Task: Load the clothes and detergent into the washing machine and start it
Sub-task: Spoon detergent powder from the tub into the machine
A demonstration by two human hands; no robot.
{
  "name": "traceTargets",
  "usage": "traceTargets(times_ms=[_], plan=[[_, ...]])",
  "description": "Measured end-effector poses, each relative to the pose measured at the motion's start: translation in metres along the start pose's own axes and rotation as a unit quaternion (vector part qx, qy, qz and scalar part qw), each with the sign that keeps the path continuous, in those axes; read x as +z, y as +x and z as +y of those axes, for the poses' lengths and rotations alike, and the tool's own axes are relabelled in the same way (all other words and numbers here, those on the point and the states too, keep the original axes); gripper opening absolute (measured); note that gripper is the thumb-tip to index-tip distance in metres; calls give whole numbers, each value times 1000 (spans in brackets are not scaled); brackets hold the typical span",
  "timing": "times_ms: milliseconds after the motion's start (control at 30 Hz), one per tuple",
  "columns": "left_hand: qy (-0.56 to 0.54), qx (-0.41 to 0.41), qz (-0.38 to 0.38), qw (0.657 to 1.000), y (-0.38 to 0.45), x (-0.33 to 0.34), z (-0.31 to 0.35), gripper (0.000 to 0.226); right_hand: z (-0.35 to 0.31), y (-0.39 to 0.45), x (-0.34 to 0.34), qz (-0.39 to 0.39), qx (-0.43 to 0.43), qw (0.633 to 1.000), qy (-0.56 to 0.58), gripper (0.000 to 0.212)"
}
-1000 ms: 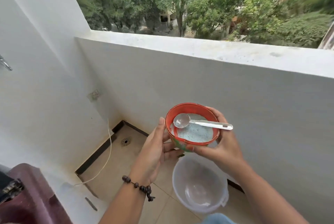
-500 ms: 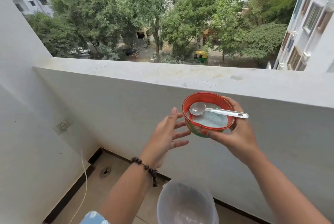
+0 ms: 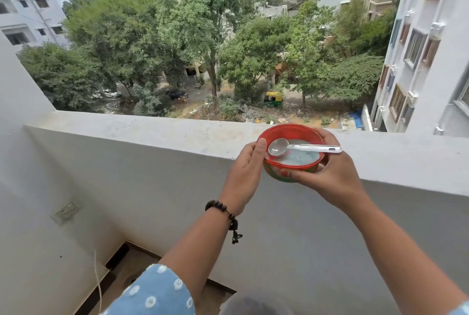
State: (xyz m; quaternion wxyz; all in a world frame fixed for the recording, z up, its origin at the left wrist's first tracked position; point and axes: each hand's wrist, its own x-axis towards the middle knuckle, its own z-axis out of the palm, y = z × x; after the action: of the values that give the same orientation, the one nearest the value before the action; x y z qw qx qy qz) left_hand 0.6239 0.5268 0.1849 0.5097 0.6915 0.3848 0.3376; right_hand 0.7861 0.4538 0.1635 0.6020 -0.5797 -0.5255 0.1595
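Observation:
A red detergent tub (image 3: 291, 132) holds pale blue-white powder, and a metal spoon (image 3: 302, 148) lies across its rim with the handle pointing right. My right hand (image 3: 327, 177) grips the tub from below and behind, at the height of the balcony ledge. My left hand (image 3: 245, 175) holds the tub's left side, thumb against the rim. A dark bead bracelet sits on my left wrist. No washing machine or clothes are in view.
A white balcony parapet (image 3: 152, 129) runs across in front of me, with a side wall at the left carrying a socket (image 3: 66, 211) and a thin white cord. A translucent bucket's rim (image 3: 251, 305) shows at the bottom edge. Tiled floor with a drain lies below.
The view has tilted upward, so the washing machine and most of the bucket left the frame. The tub rose to ledge height. My left hand came off the tub, then closed back onto its left side.

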Motion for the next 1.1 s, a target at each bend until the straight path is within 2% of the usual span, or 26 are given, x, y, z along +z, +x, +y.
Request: traceTargets(times_ms=[167, 300, 567, 667, 733, 800, 900, 967, 1100], plan=[[7, 17, 6, 1000, 6, 2, 0, 37, 2, 23, -4, -20, 40, 997, -60, 90], [8, 8, 11, 1000, 11, -1, -7, 48, 6, 37, -2, -58, 75, 988, -119, 94], [-4, 4, -3, 1000, 1, -2, 2, 34, 7, 41, 1, -64, 82, 985, -137, 99], [-6, 9, -2, 1000, -3, -1, 4, 31, 8, 38, -1, -81, 68, 982, -157, 119], [-1, 5, 0, 1000, -7, -1, 4, 21, 8, 36, -6, -99, 63, 985, -126, 132], [0, 1, 2, 1000, -10, -4, 5, 16, 9, 34, -10, -92, 59, 992, -70, 134], [-3, 1, 0, 1000, -17, -8, 6, 43, 7, 29, -13, -57, 45, 997, -8, 127], [-5, 0, 2, 1000, -22, -10, 8, 62, 6, 24, -13, -34, 25, 999, -14, 123], [2, -7, 12, 1000, -33, -14, 12, 56, -4, 12, -11, 1, -12, 999, -51, 118]])
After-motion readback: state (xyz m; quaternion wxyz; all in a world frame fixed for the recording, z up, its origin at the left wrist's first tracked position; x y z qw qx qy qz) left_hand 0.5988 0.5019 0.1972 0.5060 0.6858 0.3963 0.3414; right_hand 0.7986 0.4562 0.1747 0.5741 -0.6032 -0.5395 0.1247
